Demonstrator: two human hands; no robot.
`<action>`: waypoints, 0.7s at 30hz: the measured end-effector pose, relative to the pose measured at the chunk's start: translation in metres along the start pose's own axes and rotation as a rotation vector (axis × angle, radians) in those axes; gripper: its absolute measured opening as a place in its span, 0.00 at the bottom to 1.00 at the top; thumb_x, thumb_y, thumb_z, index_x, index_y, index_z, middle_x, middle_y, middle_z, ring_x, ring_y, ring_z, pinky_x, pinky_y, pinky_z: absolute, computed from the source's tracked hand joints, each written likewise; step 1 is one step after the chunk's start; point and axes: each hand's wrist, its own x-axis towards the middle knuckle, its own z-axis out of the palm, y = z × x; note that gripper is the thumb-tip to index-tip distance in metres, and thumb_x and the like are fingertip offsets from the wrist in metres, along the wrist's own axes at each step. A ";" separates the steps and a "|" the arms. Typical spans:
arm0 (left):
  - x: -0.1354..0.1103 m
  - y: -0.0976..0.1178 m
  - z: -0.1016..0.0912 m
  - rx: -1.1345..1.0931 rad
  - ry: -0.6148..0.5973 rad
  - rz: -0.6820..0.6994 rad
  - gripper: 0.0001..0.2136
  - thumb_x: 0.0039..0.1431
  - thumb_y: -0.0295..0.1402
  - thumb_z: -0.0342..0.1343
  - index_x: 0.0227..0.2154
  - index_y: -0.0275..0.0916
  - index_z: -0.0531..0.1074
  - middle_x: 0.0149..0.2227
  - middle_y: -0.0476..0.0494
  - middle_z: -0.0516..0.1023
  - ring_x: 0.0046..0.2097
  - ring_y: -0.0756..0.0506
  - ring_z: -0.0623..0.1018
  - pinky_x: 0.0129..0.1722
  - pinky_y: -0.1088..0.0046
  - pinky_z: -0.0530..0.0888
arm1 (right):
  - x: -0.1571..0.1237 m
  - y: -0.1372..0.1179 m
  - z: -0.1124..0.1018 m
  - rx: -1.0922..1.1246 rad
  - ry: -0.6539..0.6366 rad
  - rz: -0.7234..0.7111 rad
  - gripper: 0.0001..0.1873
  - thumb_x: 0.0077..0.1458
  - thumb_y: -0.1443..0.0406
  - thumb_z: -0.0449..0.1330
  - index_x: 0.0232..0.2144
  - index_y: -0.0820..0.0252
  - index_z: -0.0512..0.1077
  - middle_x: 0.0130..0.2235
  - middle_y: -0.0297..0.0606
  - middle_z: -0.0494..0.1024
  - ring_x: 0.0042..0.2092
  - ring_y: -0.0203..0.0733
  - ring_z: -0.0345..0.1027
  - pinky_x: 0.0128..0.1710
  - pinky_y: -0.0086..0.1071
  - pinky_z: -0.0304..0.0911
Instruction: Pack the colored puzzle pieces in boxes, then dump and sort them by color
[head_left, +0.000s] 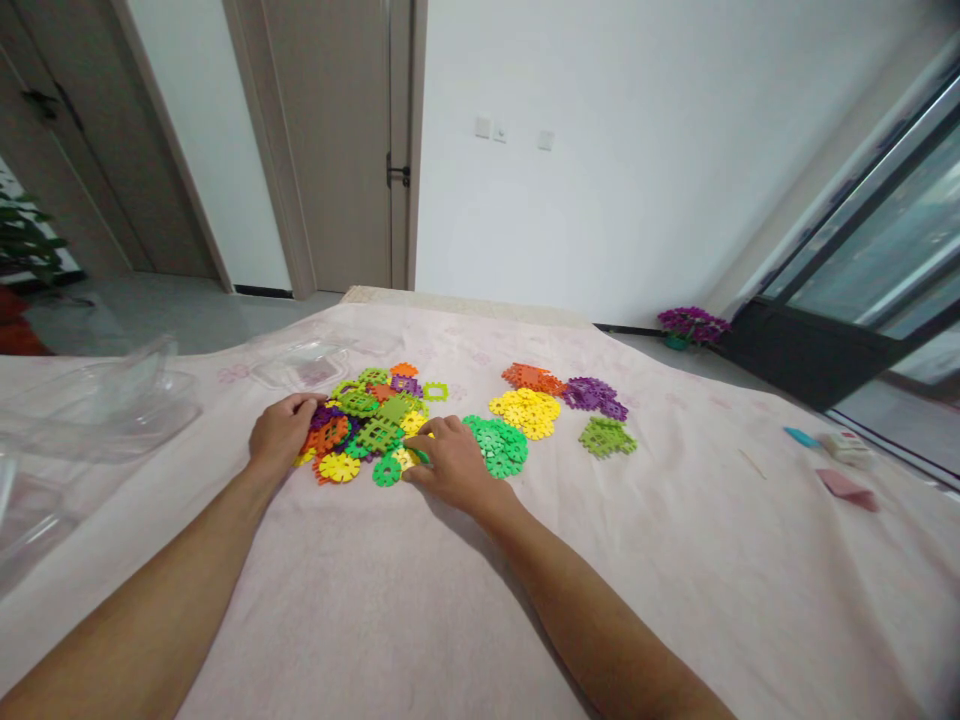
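A mixed pile of flat, notched plastic building pieces [379,432] in green, orange, purple and yellow lies on the pink cloth. At its left edge is my left hand [283,432], fingers curled together against the pieces; what they pinch, if anything, is hidden. My right hand [452,462] is at the pile's right side, thumb and fingers closed on a green notched disc [418,451]. Just beyond that hand lies a group of green discs [501,446]. Further groups are sorted by colour: yellow discs [526,412], orange pieces [531,377], purple pieces [594,394] and light green pieces [607,437].
Clear plastic containers [97,405] stand on the left, with another clear tray [300,365] behind the pile. Toward the right edge are a small white box [847,447], a blue item [802,437] and a pink item [847,489]. Purple flowers [691,325] stand on the floor beyond.
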 end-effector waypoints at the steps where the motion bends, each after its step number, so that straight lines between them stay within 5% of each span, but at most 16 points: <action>1: 0.000 0.000 0.000 -0.001 0.001 0.001 0.18 0.61 0.44 0.50 0.46 0.48 0.82 0.46 0.46 0.84 0.45 0.40 0.79 0.42 0.67 0.71 | 0.001 -0.001 0.001 -0.002 -0.013 -0.005 0.23 0.59 0.50 0.65 0.54 0.49 0.77 0.53 0.42 0.76 0.54 0.50 0.63 0.54 0.41 0.59; 9: -0.002 0.004 -0.003 0.007 -0.001 -0.009 0.18 0.61 0.44 0.50 0.45 0.47 0.82 0.46 0.46 0.84 0.46 0.39 0.79 0.42 0.67 0.71 | 0.003 0.001 0.006 0.083 0.035 0.078 0.23 0.51 0.53 0.72 0.47 0.53 0.80 0.48 0.41 0.79 0.51 0.48 0.66 0.50 0.38 0.59; 14: -0.001 0.002 -0.002 0.010 0.001 -0.010 0.18 0.61 0.44 0.50 0.45 0.49 0.82 0.47 0.47 0.84 0.45 0.40 0.80 0.42 0.67 0.71 | 0.007 0.009 0.001 0.230 0.045 0.169 0.09 0.56 0.59 0.68 0.37 0.56 0.81 0.39 0.36 0.82 0.42 0.41 0.70 0.41 0.31 0.58; 21: -0.001 0.000 -0.003 0.040 -0.010 0.006 0.19 0.62 0.46 0.49 0.46 0.48 0.82 0.48 0.45 0.83 0.46 0.37 0.79 0.42 0.66 0.72 | 0.007 0.062 -0.031 0.280 0.171 0.422 0.13 0.60 0.57 0.60 0.29 0.58 0.77 0.29 0.35 0.79 0.31 0.38 0.67 0.30 0.30 0.52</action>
